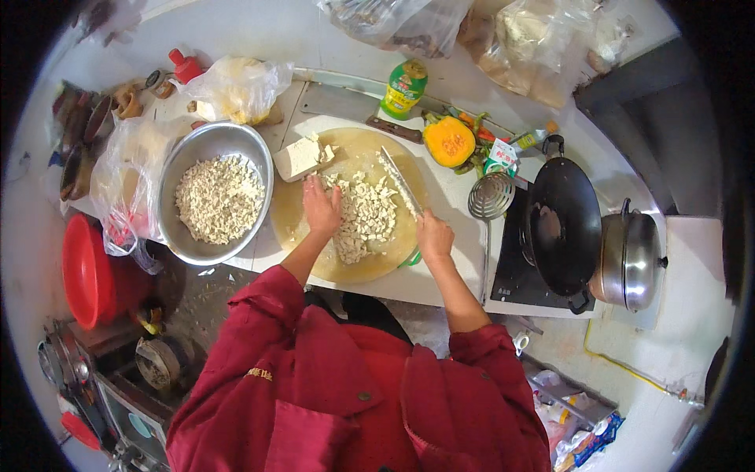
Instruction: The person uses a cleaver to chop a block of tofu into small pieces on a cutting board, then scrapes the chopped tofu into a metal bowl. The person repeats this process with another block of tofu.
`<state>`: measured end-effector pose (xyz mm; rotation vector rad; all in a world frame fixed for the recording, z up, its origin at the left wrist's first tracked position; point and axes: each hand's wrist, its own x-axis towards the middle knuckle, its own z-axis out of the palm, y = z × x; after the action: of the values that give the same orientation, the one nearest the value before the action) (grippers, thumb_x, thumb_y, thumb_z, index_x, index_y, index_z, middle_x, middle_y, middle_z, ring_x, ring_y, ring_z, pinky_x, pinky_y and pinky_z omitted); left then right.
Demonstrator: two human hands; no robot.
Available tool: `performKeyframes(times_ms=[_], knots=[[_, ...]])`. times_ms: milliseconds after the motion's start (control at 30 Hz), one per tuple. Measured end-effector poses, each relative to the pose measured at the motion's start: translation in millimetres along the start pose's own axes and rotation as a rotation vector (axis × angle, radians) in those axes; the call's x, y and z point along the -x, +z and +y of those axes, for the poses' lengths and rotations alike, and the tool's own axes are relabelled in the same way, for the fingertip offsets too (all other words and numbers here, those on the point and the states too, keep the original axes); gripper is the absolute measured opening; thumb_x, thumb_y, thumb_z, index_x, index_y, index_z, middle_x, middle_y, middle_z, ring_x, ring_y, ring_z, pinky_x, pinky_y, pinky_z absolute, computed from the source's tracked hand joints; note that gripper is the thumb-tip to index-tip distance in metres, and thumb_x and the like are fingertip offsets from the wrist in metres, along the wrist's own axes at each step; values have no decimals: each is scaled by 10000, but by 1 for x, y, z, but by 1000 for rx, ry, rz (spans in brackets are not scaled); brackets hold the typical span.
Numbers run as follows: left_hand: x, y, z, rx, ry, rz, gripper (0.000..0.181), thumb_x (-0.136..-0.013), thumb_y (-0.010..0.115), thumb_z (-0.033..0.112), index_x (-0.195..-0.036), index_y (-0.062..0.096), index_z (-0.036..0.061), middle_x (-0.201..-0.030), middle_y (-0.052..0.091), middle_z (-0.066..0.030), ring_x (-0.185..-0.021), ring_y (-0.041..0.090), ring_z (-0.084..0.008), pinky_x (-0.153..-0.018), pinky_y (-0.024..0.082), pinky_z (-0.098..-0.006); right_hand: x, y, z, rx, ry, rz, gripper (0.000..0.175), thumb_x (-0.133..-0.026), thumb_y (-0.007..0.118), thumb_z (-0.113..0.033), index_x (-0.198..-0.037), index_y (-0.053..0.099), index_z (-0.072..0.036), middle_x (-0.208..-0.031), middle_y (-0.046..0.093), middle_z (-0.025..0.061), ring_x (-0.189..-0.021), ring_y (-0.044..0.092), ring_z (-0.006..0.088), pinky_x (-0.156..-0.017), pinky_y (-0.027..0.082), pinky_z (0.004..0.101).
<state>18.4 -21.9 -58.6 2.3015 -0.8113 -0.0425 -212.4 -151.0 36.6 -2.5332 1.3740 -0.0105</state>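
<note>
My right hand (pixel 435 236) grips a kitchen knife (pixel 400 180), its blade pointing up and left over the right part of a round cutting board (pixel 321 268). Pale bits cling along that blade. My left hand (pixel 322 207) is spread at the left edge of a heap of small pale cubes (pixel 365 215), which look like diced tofu; whether it touches them I cannot tell. Just above its fingers lies a pale block (pixel 302 159) with loose cut pieces at its right end. Left of the board, a steel basin (pixel 168 227) contains more diced pieces (pixel 219 199).
Behind the board lie a cleaver (pixel 339 103) with a wooden handle, a green bottle (pixel 405 88) and a halved pumpkin (pixel 449 141). A spiral skimmer (pixel 491 196), a black wok (pixel 563 230) and a steel pot (pixel 640 262) are to the right. Plastic bags (pixel 133 177) crowd the left.
</note>
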Motion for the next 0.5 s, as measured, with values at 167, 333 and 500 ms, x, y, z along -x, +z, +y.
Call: performKeyframes(times_ms=[167,333,500], knots=[[18,3,24,168,21,-145,443,-978,582,321,-1299,563,17,-1427,496,-234,-1373,413,-400,-1146,302,-505,4,-9,-26,-128,-4,-105,289,-986,551,-323,-1049,612,-47,-877,705,231,-834,686,442,-749,535,542],[34,-44,11,339,126,23,170,-938,618,146,-1042,690,31,-1184,667,-186,-1181,585,-391,-1053,424,-464,3,-32,-28,-292,-13,-96,363,-937,605,-344,-1115,663,-32,-893,704,250,-845,676,452,-787,528,518],[85,-80,-9,410,-49,136,139,-921,608,52,-1027,693,22,-1053,686,-160,-1036,648,-312,-928,490,-373,11,-42,-20,-454,-160,-252,343,-922,634,-359,-1070,690,-55,-855,705,215,-807,682,411,-733,532,482]])
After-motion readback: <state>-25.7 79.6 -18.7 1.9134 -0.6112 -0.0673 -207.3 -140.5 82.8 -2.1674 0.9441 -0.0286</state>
